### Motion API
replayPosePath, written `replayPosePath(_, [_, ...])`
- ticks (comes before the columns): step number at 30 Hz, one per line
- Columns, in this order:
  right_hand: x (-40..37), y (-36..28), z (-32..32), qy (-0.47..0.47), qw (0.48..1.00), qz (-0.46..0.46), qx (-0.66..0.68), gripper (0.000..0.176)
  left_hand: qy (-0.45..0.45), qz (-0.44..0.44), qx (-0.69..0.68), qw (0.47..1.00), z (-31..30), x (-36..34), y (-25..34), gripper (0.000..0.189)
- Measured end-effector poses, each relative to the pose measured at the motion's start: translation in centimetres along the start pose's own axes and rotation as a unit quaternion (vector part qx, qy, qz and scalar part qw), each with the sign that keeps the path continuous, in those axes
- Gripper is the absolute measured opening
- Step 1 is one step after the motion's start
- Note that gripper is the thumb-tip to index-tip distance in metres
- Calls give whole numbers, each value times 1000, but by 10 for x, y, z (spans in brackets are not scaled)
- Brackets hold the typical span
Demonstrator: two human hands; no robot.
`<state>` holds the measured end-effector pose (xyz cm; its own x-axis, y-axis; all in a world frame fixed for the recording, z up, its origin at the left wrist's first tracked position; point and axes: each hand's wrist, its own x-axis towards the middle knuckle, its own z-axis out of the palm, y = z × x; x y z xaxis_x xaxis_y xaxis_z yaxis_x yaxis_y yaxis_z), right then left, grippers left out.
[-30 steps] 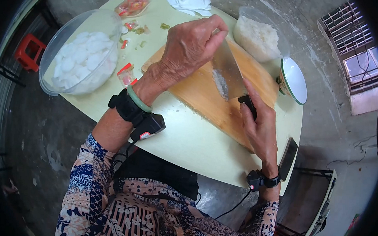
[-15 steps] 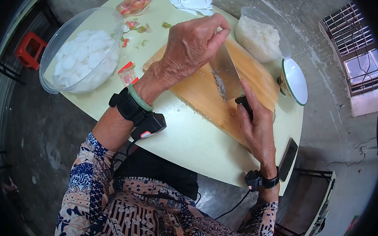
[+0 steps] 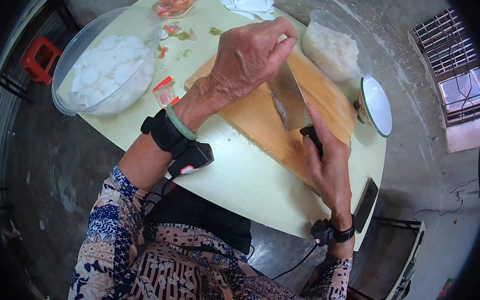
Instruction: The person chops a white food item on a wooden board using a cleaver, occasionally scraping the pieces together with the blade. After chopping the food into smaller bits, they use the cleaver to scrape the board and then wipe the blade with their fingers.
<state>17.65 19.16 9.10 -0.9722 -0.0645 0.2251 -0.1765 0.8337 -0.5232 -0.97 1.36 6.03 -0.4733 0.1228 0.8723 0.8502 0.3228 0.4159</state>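
My right hand [image 3: 330,164] grips the black handle [image 3: 312,138] of a cleaver [image 3: 292,101], index finger stretched along the blade near the heel. The broad blade stands tilted over a wooden cutting board [image 3: 242,115]. A streak of fine whitish chopped bits [image 3: 280,110] clings to the blade's face. My left hand [image 3: 256,50] is closed, fingers curled, at the far end of the blade and partly covering it. Thumb and forefinger come together there; I cannot tell what they hold. More small bits lie along the board's near edge.
A clear tub of white round slices [image 3: 111,70] stands at left, another of white shreds [image 3: 332,51] at back right. A green-rimmed bowl [image 3: 377,105] tilts beside the board. Red-edged wrappers [image 3: 166,92], a red plastic packet [image 3: 175,2], white paper [image 3: 249,1] and a phone [image 3: 366,204] lie about.
The whole view has shifted very slightly. Both hands and the cleaver keep nearly the same pose over the board.
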Motion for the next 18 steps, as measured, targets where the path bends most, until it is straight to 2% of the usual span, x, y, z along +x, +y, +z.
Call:
replayPosePath(1, [0,-2,-2,0,1000,1,0,63,0,0,-1,1000,1,0,0,7])
replayPosePath(3, [1,-10,-7,-26,998,60,13,62,14,10,-4,1000,0,1,0,8])
replayPosePath(9, [-1,-11,-3,-60,990,101,78,59,9,-11,-10,1000,-1,1,2,9])
replayPosePath(18, [4,1,-15,-31,986,155,54,56,9,6,13,1000,-3,1,0,10])
